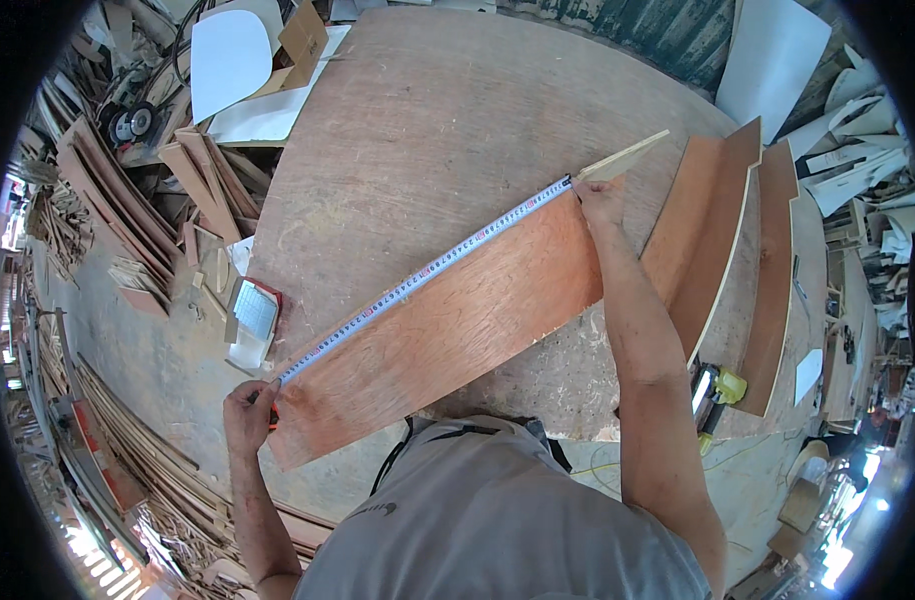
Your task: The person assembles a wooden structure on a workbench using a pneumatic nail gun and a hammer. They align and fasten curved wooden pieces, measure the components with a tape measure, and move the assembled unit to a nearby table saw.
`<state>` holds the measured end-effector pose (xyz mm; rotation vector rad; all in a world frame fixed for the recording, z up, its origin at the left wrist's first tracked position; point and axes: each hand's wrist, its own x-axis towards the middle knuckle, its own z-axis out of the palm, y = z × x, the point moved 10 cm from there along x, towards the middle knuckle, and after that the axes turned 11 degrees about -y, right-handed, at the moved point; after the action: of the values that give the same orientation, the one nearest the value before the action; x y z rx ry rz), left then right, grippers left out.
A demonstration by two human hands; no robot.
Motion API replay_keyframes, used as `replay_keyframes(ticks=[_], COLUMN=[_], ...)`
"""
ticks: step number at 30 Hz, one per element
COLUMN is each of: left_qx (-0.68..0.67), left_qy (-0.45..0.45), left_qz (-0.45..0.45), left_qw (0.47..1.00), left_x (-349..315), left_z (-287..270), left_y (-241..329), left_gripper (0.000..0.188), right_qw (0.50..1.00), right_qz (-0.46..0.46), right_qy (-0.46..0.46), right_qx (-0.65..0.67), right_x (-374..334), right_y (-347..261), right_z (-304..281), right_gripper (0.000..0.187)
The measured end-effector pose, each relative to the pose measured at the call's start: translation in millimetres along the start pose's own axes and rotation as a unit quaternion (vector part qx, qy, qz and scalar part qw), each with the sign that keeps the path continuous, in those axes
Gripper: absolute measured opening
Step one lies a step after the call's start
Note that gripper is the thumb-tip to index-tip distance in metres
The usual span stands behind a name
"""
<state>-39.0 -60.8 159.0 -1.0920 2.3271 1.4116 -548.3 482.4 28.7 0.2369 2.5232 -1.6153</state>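
Note:
A reddish-brown plywood board [447, 330] lies slantwise across the worktable, its near left end reaching past the table's edge. Along its far long edge stretches the white blade of a tape measure [427, 272]. My left hand [249, 415] is closed round the tape measure's case at the board's left end; only a bit of orange shows beside the fingers. At the opposite end, my right hand [602, 203] pinches the blade's tip by the board's far right corner. Just beyond those fingers a narrow pale wood strip [627, 155] sticks out to the upper right.
The large worktable [427, 110] has a worn brown top. On its right side lie angled plywood pieces [702, 220] and a yellow-green power tool [719, 388]. A small box with white contents [255, 312] is at the left edge. Stacked wood offcuts [122, 200] crowd the floor on the left.

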Motion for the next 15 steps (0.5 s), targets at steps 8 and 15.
replay_keyframes(ticks=[8, 15], left_qx=[-0.034, 0.115], left_qy=[-0.001, 0.023], left_qz=[0.004, 0.067], left_qw=[0.999, 0.991], left_x=[-12.4, -13.1], left_z=[-8.8, -91.5], left_y=[-8.8, -53.8], left_gripper=[0.023, 0.029], right_qw=[0.99, 0.952], right_qz=[0.022, 0.081], right_qy=[-0.023, -0.251], right_qx=[-0.134, 0.152], right_x=[34.7, 87.4], right_y=[15.5, 85.6], right_z=[16.8, 19.0], right_gripper=[0.025, 0.026])
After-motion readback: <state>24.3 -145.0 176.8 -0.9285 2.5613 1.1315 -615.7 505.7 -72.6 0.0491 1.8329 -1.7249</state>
